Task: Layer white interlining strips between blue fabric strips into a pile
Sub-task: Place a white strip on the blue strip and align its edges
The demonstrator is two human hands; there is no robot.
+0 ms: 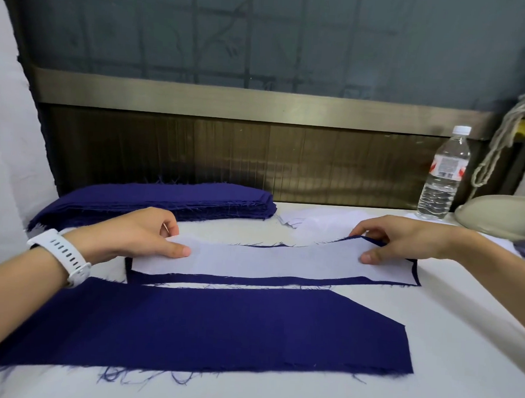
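White-covered table against a dark panelled wall with frosted glass above. Water bottle at right edge; stack of blue strips at upper left; loose interlining pieces beside it.

Left hand, watch on its wrist, pinches the left end of the white interlining strip. Right hand pinches the right end, thumb on top.

The strip lies mid-frame on a blue strip, long axis left to right. A wider blue piece lies parallel, lower.
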